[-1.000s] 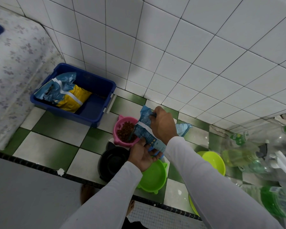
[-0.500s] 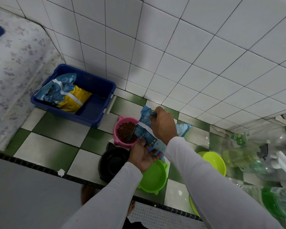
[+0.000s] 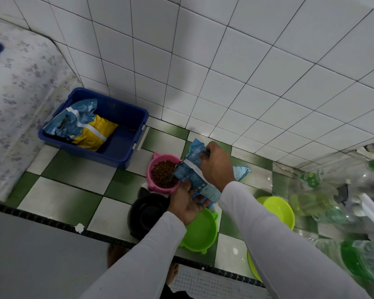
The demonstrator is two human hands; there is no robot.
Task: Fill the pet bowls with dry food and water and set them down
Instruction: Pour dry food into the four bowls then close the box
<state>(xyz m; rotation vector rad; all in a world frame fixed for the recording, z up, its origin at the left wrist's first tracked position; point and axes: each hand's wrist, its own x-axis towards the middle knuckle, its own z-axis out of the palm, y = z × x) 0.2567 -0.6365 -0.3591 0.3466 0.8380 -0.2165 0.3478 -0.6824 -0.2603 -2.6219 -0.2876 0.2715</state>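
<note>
Sitting well left of both hands on the green-and-white tiled floor: a blue bin (image 3: 125, 145) against the wall, with a blue-and-yellow food bag (image 3: 82, 126) lying inside. Just left of the left hand: a pink bowl (image 3: 154, 158) heaped with brown kibble (image 3: 162, 172), and nearer the camera a black bowl (image 3: 145, 212). Left hand (image 3: 187, 207) curled under the lower end of a small blue food pouch (image 3: 191, 169); right hand (image 3: 217, 165) clamped over the pouch's upper part, its mouth tipped over the pink bowl's rim. Below the left hand: a green bowl (image 3: 201, 233). Right of the right hand: a lime bowl (image 3: 279, 209), then clear plastic bottles (image 3: 324, 201).
</note>
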